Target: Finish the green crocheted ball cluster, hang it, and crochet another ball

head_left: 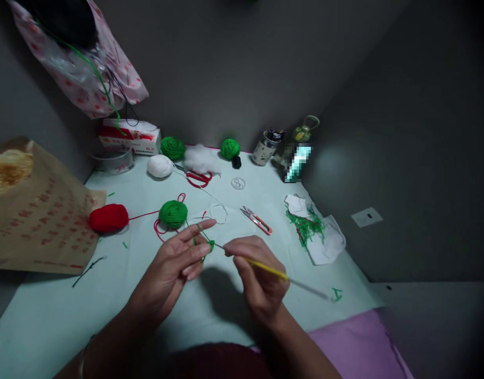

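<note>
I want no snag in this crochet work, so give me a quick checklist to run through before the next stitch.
1. Right hand grips the yellow-handled crochet hook: ok.
2. Hook tip in the small green crochet piece: ok.
3. Left hand holds that piece, green strand over a finger: ok.
4. Round green yarn ball lies loose on the pale table: ok.
5. Red yarn strand clear of the green strand: cannot tell.
6. Orange-handled thread snips apart from both hands: ok.

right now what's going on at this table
A person is crocheting with green yarn. The left hand holds the green strand looped over its fingers, while the right hand grips a yellow-handled crochet hook, its tip in the small green piece. A green yarn ball and red yarn ball lie just behind.
</note>
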`<state>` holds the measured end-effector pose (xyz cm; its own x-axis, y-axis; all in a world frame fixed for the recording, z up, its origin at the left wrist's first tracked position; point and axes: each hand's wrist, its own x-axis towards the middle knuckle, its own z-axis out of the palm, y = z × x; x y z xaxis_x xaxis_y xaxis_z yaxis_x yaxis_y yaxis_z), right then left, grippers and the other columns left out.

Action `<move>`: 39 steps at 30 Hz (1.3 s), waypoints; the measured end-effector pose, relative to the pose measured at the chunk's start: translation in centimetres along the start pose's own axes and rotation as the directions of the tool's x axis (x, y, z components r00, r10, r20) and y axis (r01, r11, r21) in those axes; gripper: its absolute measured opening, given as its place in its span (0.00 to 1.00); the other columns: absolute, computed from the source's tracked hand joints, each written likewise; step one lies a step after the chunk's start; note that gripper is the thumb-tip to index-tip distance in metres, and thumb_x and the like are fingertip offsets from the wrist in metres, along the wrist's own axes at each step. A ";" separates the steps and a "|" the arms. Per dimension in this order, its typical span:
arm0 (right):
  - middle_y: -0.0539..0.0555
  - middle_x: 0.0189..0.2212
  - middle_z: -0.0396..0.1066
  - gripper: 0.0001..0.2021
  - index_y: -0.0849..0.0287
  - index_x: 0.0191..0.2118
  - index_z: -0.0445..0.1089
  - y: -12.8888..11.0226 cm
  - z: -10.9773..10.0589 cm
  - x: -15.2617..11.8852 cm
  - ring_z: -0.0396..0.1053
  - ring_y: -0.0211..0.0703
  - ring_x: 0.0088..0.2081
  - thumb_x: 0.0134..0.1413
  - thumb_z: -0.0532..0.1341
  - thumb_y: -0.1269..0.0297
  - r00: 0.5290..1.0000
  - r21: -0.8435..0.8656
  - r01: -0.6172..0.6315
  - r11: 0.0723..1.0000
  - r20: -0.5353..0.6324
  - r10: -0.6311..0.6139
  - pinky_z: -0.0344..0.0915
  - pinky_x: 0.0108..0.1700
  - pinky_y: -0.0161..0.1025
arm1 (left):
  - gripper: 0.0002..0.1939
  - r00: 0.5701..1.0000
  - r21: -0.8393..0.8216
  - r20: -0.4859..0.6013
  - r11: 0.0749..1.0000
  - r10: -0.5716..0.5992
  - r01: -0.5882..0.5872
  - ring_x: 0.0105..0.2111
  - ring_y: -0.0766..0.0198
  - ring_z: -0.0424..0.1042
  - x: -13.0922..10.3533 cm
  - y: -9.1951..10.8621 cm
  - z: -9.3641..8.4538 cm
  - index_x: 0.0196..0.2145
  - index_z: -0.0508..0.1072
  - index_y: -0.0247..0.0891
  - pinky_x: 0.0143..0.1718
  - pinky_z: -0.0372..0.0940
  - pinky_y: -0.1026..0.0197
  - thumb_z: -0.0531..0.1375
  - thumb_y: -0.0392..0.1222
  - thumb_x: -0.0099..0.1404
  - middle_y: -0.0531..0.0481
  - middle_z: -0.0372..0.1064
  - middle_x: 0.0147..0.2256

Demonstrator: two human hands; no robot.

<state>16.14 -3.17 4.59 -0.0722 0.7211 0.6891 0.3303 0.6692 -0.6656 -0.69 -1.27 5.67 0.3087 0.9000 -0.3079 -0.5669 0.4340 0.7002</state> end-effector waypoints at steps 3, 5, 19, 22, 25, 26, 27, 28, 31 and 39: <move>0.53 0.32 0.74 0.10 0.56 0.41 0.76 0.1 0.1 0.2 0.72 0.41 0.33 0.65 0.57 0.72 0.973 0.254 -0.205 0.945 -0.056 0.225 0.72 0.34 0.41 | 0.19 0.995 0.120 -0.034 0.989 0.092 -0.088 0.19 0.80 0.52 -0.2 0.1 -0.1 0.47 0.80 0.40 0.17 0.51 0.75 0.72 0.38 0.57 0.56 0.63 0.29; 0.52 0.31 0.72 0.10 0.56 0.40 0.76 0.2 0.4 0.4 0.71 0.39 0.30 0.66 0.57 0.70 0.953 0.371 -0.263 0.890 -0.046 0.301 0.71 0.31 0.39 | 0.20 0.992 0.170 -0.028 0.978 0.124 -0.118 0.19 0.80 0.54 -0.3 -0.1 0.0 0.48 0.80 0.41 0.17 0.52 0.74 0.71 0.39 0.57 0.55 0.65 0.30; 0.57 0.41 0.76 0.16 0.55 0.51 0.75 0.6 0.8 0.0 0.74 0.44 0.43 0.62 0.59 0.77 0.999 -0.122 0.034 0.992 0.026 -0.031 0.74 0.42 0.43 | 0.24 0.996 -0.083 0.033 0.993 -0.081 0.083 0.17 0.80 0.44 0.5 -1.0 0.0 0.51 0.78 0.34 0.16 0.49 0.75 0.72 0.38 0.56 0.61 0.55 0.22; 0.52 0.35 0.74 0.12 0.53 0.43 0.77 0.8 0.4 0.5 0.72 0.40 0.35 0.65 0.58 0.74 0.964 0.229 -0.228 0.946 -0.083 0.252 0.72 0.37 0.41 | 0.19 0.997 -0.118 0.023 0.990 -0.071 0.074 0.17 0.80 0.42 0.6 -0.5 0.1 0.48 0.80 0.33 0.16 0.47 0.76 0.71 0.37 0.58 0.62 0.50 0.21; 0.51 0.35 0.74 0.10 0.52 0.41 0.78 0.8 0.6 0.7 0.71 0.38 0.32 0.65 0.59 0.70 0.924 0.446 -0.333 0.831 -0.019 0.381 0.70 0.36 0.39 | 0.17 1.000 -0.034 0.000 0.999 0.025 -0.025 0.17 0.82 0.47 0.5 -0.6 0.2 0.47 0.80 0.37 0.17 0.50 0.76 0.70 0.36 0.59 0.59 0.60 0.26; 0.52 0.36 0.75 0.09 0.52 0.41 0.78 0.8 0.7 0.7 0.72 0.39 0.35 0.65 0.60 0.69 0.924 0.448 -0.348 0.823 0.016 0.382 0.71 0.38 0.39 | 0.17 0.998 0.015 0.004 0.998 0.058 -0.058 0.17 0.82 0.50 0.5 -0.8 0.2 0.47 0.80 0.39 0.17 0.51 0.75 0.70 0.36 0.59 0.57 0.64 0.28; 0.52 0.37 0.76 0.09 0.52 0.41 0.79 0.9 0.9 0.7 0.72 0.39 0.38 0.64 0.61 0.70 0.924 0.427 -0.361 0.829 0.042 0.381 0.71 0.40 0.40 | 0.19 0.996 0.063 0.014 0.994 0.084 -0.084 0.18 0.81 0.53 0.5 -0.9 0.3 0.49 0.79 0.41 0.18 0.53 0.74 0.71 0.37 0.59 0.55 0.67 0.31; 0.52 0.37 0.76 0.09 0.52 0.41 0.79 0.9 1.0 0.7 0.73 0.40 0.39 0.63 0.61 0.70 0.922 0.403 -0.372 0.836 0.054 0.385 0.71 0.41 0.39 | 0.20 0.995 0.103 0.019 0.989 0.101 -0.102 0.18 0.80 0.55 0.4 -1.1 0.2 0.50 0.79 0.43 0.18 0.55 0.74 0.71 0.37 0.59 0.55 0.68 0.33; 0.51 0.37 0.77 0.08 0.52 0.42 0.79 1.3 1.2 0.5 0.73 0.37 0.37 0.64 0.61 0.69 0.895 0.456 -0.419 0.785 0.059 0.443 0.71 0.40 0.38 | 0.21 0.993 0.168 0.010 0.978 0.119 -0.119 0.19 0.79 0.57 0.4 -1.3 -0.2 0.51 0.78 0.45 0.19 0.57 0.73 0.71 0.40 0.60 0.55 0.67 0.33; 0.53 0.37 0.78 0.10 0.56 0.42 0.75 1.1 0.5 0.5 0.76 0.37 0.33 0.69 0.55 0.67 0.900 0.518 -0.407 0.752 0.088 0.427 0.74 0.38 0.38 | 0.21 0.988 0.283 -0.003 0.947 0.156 -0.149 0.21 0.78 0.60 0.3 -0.8 -0.8 0.52 0.77 0.45 0.21 0.58 0.71 0.69 0.41 0.61 0.55 0.66 0.34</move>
<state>16.05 -1.98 4.02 -0.0069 0.9505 0.3108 -0.2098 0.3025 -0.9298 -0.78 -1.35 4.47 0.2141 0.9568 -0.1967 -0.3667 0.2654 0.8917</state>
